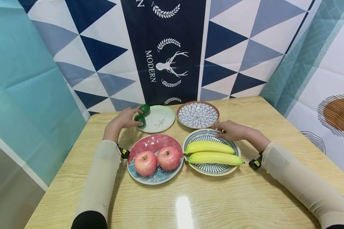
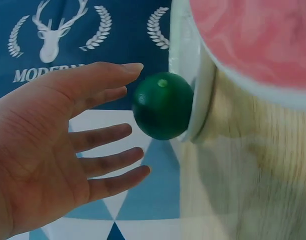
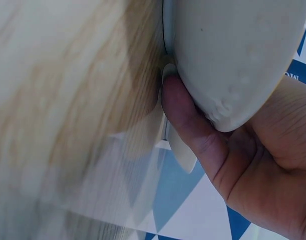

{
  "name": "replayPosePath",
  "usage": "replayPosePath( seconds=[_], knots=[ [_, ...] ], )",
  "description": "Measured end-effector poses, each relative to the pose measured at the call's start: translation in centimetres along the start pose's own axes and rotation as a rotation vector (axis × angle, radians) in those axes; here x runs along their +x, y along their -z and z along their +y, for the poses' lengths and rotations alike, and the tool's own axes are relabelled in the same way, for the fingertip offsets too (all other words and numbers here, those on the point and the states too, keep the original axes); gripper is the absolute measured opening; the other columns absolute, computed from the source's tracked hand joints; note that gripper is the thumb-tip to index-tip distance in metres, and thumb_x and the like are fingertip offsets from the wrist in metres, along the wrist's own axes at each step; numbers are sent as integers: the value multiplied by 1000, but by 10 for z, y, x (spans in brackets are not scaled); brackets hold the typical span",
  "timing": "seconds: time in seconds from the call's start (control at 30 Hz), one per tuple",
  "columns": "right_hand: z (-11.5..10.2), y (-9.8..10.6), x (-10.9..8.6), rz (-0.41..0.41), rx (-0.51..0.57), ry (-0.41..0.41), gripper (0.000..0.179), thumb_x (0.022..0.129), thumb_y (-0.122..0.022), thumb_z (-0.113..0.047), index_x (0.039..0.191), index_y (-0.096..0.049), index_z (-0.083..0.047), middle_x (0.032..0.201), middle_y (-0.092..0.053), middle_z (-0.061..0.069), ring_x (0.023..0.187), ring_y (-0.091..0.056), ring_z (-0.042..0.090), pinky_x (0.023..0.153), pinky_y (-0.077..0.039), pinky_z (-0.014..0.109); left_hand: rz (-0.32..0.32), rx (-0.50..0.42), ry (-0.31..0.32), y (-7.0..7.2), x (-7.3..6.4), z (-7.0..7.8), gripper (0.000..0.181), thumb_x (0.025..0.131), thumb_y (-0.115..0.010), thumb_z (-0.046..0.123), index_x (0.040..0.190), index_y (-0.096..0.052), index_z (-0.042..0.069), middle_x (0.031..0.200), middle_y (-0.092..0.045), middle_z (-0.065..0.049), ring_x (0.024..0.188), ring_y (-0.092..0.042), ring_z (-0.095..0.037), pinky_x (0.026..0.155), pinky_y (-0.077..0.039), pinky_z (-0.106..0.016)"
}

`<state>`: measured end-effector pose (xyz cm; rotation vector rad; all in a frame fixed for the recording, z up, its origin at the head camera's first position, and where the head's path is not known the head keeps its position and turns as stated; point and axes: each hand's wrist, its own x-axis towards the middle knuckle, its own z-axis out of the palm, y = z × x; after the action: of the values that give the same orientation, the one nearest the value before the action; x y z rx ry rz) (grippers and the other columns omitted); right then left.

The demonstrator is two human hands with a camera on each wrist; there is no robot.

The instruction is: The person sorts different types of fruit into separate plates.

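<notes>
Two dark green limes (image 1: pixel 144 109) sit along the left rim of a pale green plate (image 1: pixel 164 118). My left hand (image 1: pixel 125 118) is beside them, its thumb close to the nearer lime (image 1: pixel 140 121). In the left wrist view its fingers are spread, with a small gap to a lime (image 2: pixel 163 106). My right hand (image 1: pixel 230 131) grips the back-right rim of a blue-lined plate (image 1: pixel 210 171) holding two yellow bananas (image 1: pixel 209 147). The right wrist view shows a finger (image 3: pixel 185 112) curled under this plate's white outer wall (image 3: pixel 233 55); the thumb is hidden behind the rim.
Nearest the left forearm is a red-and-blue plate (image 1: pixel 153 140) with two apples (image 1: pixel 145 163). A brown-rimmed dish (image 1: pixel 198 114) with a petal pattern stands at the back. Patterned cloth (image 1: pixel 166 63) hangs behind the wooden table (image 1: pixel 149 206).
</notes>
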<state>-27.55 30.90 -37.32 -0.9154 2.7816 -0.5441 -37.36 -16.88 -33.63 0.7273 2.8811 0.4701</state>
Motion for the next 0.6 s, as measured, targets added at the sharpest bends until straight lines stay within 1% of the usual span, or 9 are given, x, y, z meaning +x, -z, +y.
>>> replayPosePath(
  seconds=[0.07, 0.2, 0.33, 0.4, 0.6],
  knots=[
    [0, 0, 0, -1, -3, -11, 36, 104, -68, -10, 138, -64, 2, 130, -70, 20, 111, -70, 36, 93, -57, 53, -26, 9, -8, -1, 4, -1, 62, 97, -78, 27, 150, -55, 6, 158, -42, -31, 152, -29, -50, 119, -32, -64],
    [-1, -1, 0, -11, 4, -28, 37, 104, -67, -11, 139, -64, 1, 130, -70, 19, 112, -70, 36, 94, -57, 52, -76, 27, -19, -4, 12, -2, 64, 93, -82, 27, 148, -58, 6, 154, -44, -32, 143, -39, -47, 116, -37, -62],
    [-1, -1, 0, -17, 7, -32, 37, 104, -67, -11, 139, -64, 1, 130, -70, 19, 112, -70, 36, 94, -57, 52, -100, 43, -5, -7, 19, -2, 64, 91, -82, 25, 147, -59, 7, 150, -47, -31, 138, -43, -45, 115, -39, -60],
    [-1, -1, 0, -14, 7, -27, 37, 104, -67, -11, 139, -64, 1, 130, -70, 19, 112, -70, 36, 94, -57, 52, -110, 49, 4, -8, 22, -1, 64, 90, -82, 24, 147, -59, 7, 150, -47, -30, 137, -43, -44, 115, -38, -59],
    [0, -1, 1, -13, 5, -32, 37, 104, -67, -10, 139, -64, 1, 129, -70, 18, 112, -70, 35, 94, -57, 52, -151, 95, 4, -5, 30, 1, 61, 90, -84, 21, 145, -61, 7, 153, -46, -30, 142, -42, -46, 119, -35, -58]
  ],
)
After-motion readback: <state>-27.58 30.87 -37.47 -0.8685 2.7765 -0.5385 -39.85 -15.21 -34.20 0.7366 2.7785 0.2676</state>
